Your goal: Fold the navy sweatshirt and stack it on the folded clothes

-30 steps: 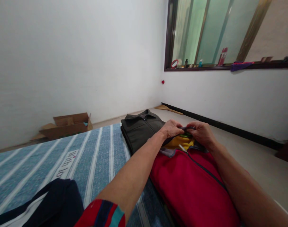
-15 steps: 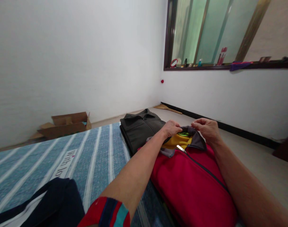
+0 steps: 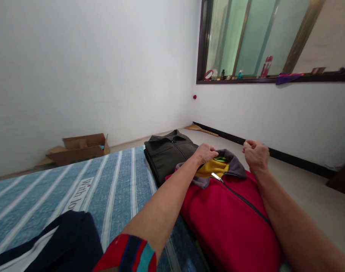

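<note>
A folded red jacket (image 3: pixel 232 215) with a grey collar, yellow lining and a dark zip lies at the front right of the bed. My left hand (image 3: pixel 205 153) grips the back of its collar, with the fingertips closed on the fabric. Beyond the collar, to its right and apart from the jacket, my right hand (image 3: pixel 256 154) is raised with its fingers pressed together. Whatever may be between those fingers is too small or hidden to make out. A folded dark grey jacket (image 3: pixel 171 153) rests just behind my left hand.
Blue striped bedding (image 3: pixel 115 189) spreads to the left, with a navy garment with a white stripe (image 3: pixel 67 241) at the front. An open cardboard box (image 3: pixel 78 153) is past the bed. A brush-like wooden tool (image 3: pixel 201 129) lies by the wall, under a window sill (image 3: pixel 246 80) holding small items.
My right hand has let go of the jacket collar and moved up and to the right. The collar's right side now lies smoother. My left hand keeps its grip.
</note>
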